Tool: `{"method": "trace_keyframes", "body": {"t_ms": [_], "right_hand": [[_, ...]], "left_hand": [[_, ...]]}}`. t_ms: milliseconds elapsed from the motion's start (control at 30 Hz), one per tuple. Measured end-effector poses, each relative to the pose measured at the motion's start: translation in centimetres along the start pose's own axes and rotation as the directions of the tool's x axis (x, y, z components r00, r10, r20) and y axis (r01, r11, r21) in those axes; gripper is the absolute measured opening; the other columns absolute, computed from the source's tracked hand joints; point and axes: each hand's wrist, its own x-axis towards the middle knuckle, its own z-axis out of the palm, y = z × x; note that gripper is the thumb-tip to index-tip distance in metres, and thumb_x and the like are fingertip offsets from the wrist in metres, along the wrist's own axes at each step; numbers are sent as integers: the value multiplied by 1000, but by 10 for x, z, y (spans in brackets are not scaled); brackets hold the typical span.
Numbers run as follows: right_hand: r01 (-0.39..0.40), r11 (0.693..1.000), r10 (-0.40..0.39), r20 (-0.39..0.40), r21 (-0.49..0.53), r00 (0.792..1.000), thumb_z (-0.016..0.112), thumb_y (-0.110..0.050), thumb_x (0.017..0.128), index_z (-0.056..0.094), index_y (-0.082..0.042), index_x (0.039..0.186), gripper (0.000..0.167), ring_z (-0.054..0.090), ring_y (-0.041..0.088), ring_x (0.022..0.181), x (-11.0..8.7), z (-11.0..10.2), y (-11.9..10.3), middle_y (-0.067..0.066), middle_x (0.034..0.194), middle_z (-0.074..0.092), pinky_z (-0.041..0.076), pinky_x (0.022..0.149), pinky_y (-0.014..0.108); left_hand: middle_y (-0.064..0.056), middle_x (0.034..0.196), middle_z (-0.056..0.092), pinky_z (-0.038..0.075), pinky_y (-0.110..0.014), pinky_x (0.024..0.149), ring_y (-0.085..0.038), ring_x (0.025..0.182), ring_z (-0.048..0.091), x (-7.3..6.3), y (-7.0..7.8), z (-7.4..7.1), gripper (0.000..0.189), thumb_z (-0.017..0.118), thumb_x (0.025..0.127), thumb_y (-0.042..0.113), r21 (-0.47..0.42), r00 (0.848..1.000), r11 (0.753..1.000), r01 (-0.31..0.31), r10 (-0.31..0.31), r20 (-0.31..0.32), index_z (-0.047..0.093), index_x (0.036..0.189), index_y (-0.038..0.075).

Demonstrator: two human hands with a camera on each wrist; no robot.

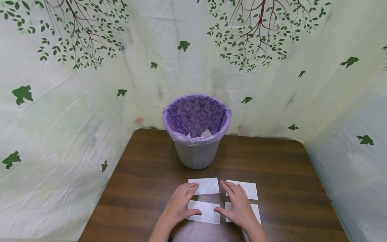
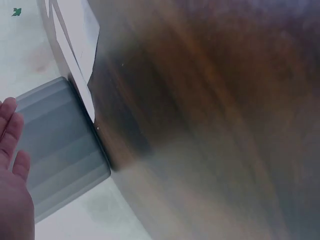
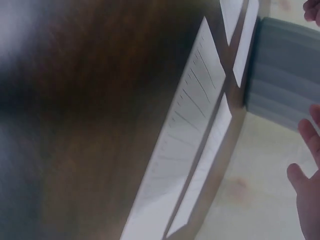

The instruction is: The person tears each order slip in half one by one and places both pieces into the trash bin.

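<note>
Lined white index cards lie flat in two rows of two: back left, front left, back right and front right. My left hand hovers over the left edges of the left pair, fingers extended and thumb apart. Over the right pair is my right hand, its fingers spread and partly covering those cards. The wrist views show both hands raised above the tabletop, the left hand and the right hand, with nothing held in either.
Behind the cards stands a grey waste bin with a purple patterned liner and white paper pieces inside. The brown wooden table meets a leaf-printed cloth backdrop at the back and sides.
</note>
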Motion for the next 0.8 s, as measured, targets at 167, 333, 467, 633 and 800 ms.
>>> {"method": "trace_keyframes", "body": {"t_ms": [167,333,467,633,800], "right_hand": [[7,1000,-7,14,16,1000,96,-53,66,59,-13,151,102,63,27,131,-5,7,-5,7,142,66,45,112,64],[32,999,-33,10,11,999,96,-54,65,61,-13,149,100,63,27,130,-8,11,-8,6,141,67,47,110,60],[47,999,-47,4,2,999,96,-55,65,62,-13,147,98,64,26,129,-9,14,-10,5,141,68,47,110,56],[57,998,-57,10,-3,998,96,-54,65,64,-14,145,95,64,25,129,-11,19,-13,6,140,68,46,110,54],[40,999,-41,45,12,998,95,-55,67,66,-14,143,91,64,24,128,-13,25,-16,3,138,68,48,110,52]], "left_hand": [[-1,138,67,50,-42,111,-23,130,62,-5,4,2,102,96,61,58,5,1000,1000,1,-1,23,63,144,8],[0,136,68,51,-43,110,-22,129,63,-10,7,3,100,97,60,57,5,999,1000,13,-13,31,65,142,9],[1,136,68,51,-43,110,-21,127,63,-13,9,5,98,98,61,55,-2,999,1000,27,-27,39,65,141,10],[3,136,67,51,-42,110,-19,126,63,-15,10,8,93,97,64,54,-1,998,1000,14,-14,53,66,141,12],[3,133,68,52,-40,108,-17,124,63,-15,11,10,89,95,66,54,15,998,1000,2,-3,61,68,140,13]]}}
